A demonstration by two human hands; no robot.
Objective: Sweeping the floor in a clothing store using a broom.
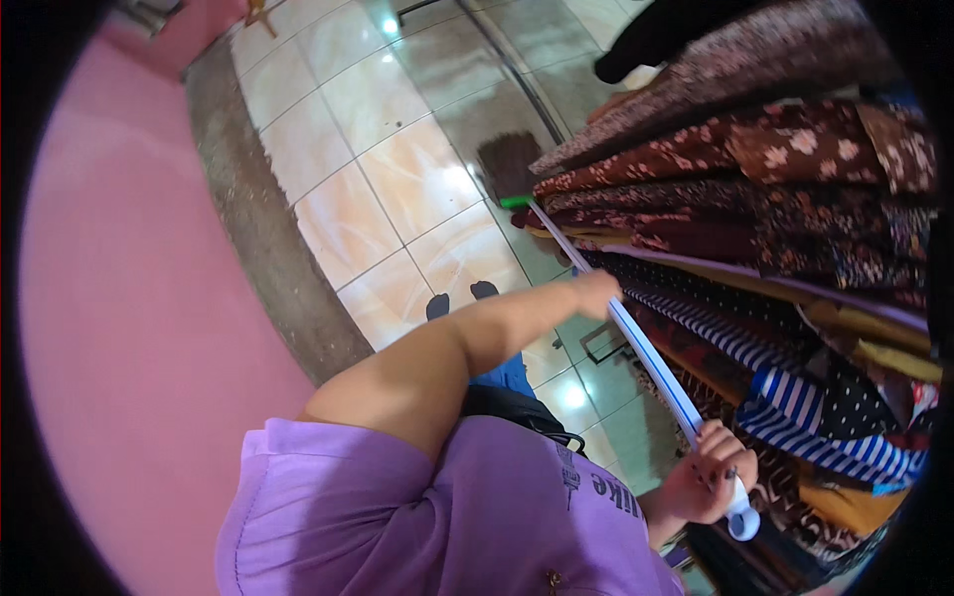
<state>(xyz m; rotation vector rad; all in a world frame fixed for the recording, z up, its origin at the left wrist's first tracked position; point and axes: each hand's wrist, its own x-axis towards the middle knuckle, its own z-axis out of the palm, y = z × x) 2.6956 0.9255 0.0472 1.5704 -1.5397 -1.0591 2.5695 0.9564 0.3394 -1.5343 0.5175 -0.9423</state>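
A broom with a white, blue-striped handle (656, 365) runs diagonally across the view. My left hand (596, 294) is closed round the middle of the handle, its arm reaching across in front of my body. Near the handle's top end, my right hand (712, 473) grips it, with the rounded end cap sticking out below the fingers. The green broom head (516, 202) and its dark bristles (510, 160) are low by the tiled floor (395, 186), beside the hanging clothes. Whether the bristles touch the tiles is hard to tell.
Patterned garments (708, 194) hang densely along the right, close to the handle and both hands. Metal rack bars (522, 82) extend near the floor beyond the broom. A pink wall (149, 298) and a rough grey strip (253, 223) border the tiles on the left.
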